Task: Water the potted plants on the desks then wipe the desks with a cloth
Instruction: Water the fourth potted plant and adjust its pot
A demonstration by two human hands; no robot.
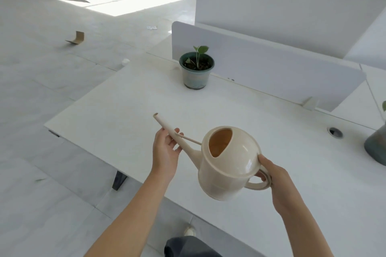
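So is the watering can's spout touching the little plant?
Apart. The head view shows bare desk between the spout of the watering can and the potted plant.

Right hand point(274, 180) grips the watering can point(227, 173) handle; left hand point(165, 151) holds its spout.

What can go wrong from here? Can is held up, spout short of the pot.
1. The cream plastic watering can has its spout tip short of the green-rimmed plant pot; tipping now would likely wet the white desk.
2. A hard stream could flatten the thin seedling.
3. The left hand has only a light grip on the spout, and the right hand holds the handle alone, so the can may swing.
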